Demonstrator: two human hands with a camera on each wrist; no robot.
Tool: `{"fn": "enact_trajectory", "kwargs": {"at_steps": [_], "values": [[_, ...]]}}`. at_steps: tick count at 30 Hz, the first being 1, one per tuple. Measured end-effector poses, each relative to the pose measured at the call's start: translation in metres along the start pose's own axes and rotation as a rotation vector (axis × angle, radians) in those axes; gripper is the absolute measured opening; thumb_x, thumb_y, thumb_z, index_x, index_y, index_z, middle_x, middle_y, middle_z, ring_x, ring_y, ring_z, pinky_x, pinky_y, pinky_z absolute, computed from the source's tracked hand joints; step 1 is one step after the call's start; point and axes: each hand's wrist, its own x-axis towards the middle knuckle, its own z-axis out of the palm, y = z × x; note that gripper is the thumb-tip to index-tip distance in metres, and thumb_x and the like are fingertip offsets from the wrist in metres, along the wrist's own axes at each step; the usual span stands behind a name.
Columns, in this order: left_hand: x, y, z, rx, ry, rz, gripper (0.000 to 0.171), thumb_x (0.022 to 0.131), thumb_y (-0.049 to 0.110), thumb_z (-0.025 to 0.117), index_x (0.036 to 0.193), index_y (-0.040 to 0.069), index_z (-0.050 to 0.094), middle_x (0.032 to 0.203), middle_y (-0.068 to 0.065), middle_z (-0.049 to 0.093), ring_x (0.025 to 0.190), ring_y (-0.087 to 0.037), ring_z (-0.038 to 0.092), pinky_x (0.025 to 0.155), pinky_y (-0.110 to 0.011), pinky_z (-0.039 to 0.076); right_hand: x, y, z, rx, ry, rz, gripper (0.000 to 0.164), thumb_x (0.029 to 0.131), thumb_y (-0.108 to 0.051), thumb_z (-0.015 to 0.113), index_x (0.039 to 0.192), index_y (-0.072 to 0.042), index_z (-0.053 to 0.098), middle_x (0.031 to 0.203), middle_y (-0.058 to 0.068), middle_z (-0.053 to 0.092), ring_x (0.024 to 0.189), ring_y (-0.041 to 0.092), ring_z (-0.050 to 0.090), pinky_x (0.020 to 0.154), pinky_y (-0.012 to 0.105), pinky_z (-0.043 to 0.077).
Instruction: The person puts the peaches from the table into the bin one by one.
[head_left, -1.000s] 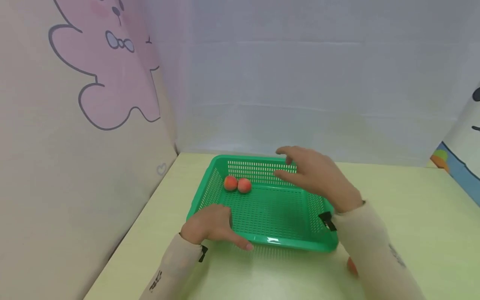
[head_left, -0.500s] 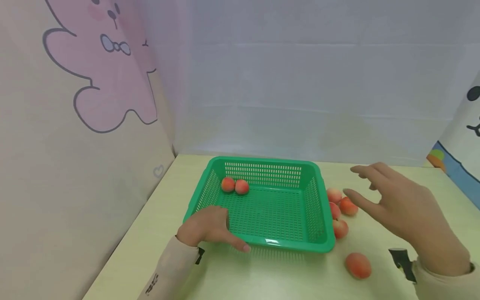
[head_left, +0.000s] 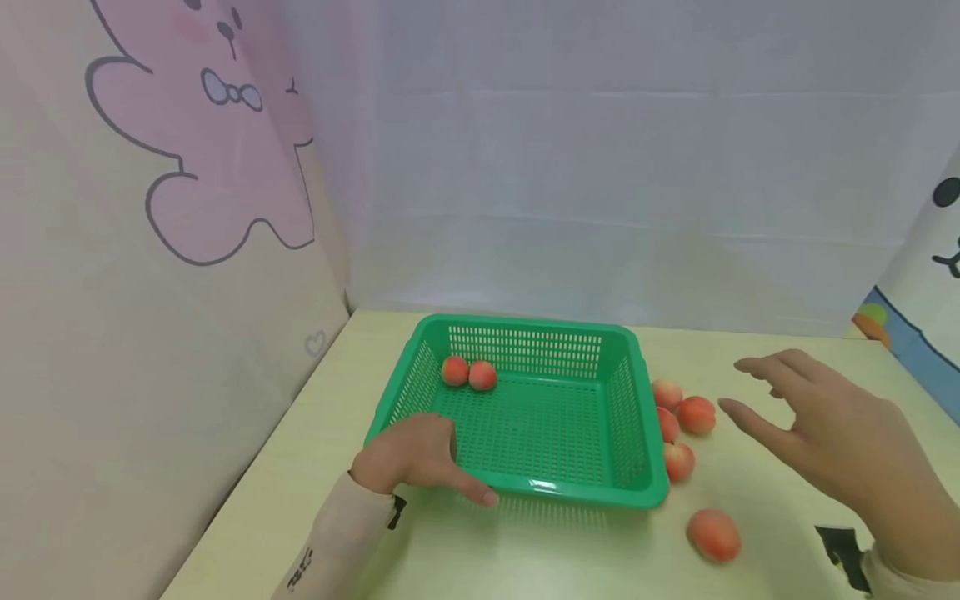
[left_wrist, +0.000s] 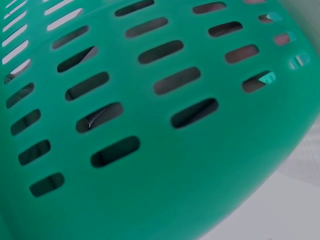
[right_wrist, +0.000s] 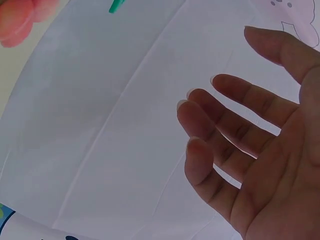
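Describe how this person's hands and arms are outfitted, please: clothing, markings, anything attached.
The left hand and right hand are ungloved. The left sleeve is long and cream, with a dark, illegible marking; the right sleeve, mostly out of frame, looks the same cream. A small black piece shows at each wrist.

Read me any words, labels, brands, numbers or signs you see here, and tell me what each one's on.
No text can be read.
Dark marking on the left sleeve: too small and blurred to read.
Outlined heart on the left wall: a drawing, without words.
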Motion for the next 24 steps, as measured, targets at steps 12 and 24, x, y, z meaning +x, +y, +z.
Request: {"fn": "enact_trajectory", "kwargs": {"at_steps": [12,24], "values": [[-0.001,0.000,-0.001,-0.001,0.001,0.006,0.074,0.043,0.087,0.066,0.056,0.022,0.034,0.050,0.010,0.022,0.045,-0.008,0.024,0.041,-0.027,0.022,-0.006,-0.009,0.009,0.022,-0.007,-0.072,0.044,0.078,-0.040,0.075,0.111,-0.016,0.061,0.105,0.001,0.059,0.066,0.017,0.055,0.039,0.030,0.035],[0.002,-0.001,-0.002,0.008,-0.004,0.007,0.074,0.043,0.087,0.066,0.059,0.021,0.037,0.052,0.010,0.025,0.047,-0.008,0.027,0.043,-0.027,0.024,-0.003,-0.004,0.017,0.059,-0.302,-0.023,0.053,0.079,-0.063,0.066,0.111,-0.021,0.063,0.100,-0.008,0.059,0.084,0.019,0.061,0.049,0.033,0.044]]}}
